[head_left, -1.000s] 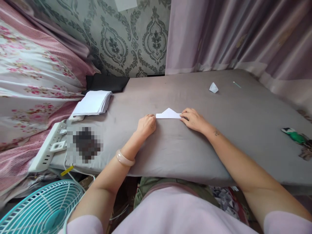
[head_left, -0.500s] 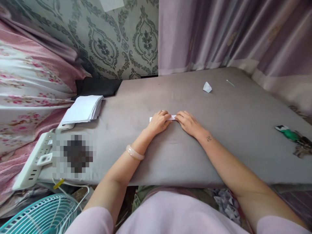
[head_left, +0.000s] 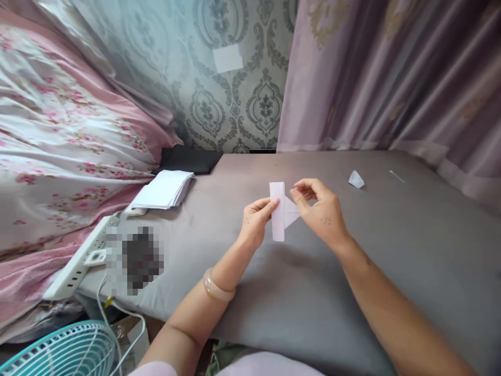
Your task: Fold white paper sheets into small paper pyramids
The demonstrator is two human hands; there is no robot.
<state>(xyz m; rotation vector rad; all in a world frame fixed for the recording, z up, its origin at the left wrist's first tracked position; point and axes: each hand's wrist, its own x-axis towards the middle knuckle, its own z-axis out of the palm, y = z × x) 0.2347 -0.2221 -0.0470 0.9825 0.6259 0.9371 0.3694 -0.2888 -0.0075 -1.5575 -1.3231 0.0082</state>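
A folded white paper (head_left: 277, 222), with an upright strip and a triangular part pointing right, is held above the grey table. My left hand (head_left: 256, 219) pinches the strip from its left side, the thumb lying on its front. Beside the triangle's right tip is my right hand (head_left: 323, 211), its fingers curled and slightly apart; its thumb is close to the paper, and no grip on it shows.
On the grey table (head_left: 242, 177), a stack of white paper (head_left: 164, 189) and a black item (head_left: 190, 159) lie at the left, near a power strip (head_left: 82, 258). A small folded paper (head_left: 356, 180) and a thin stick (head_left: 397, 176) are at the right.
The paper has been raised from the table and turned upright. My right hand has come off it and moved right, while my left hand still pinches it. The camera view has tilted up.
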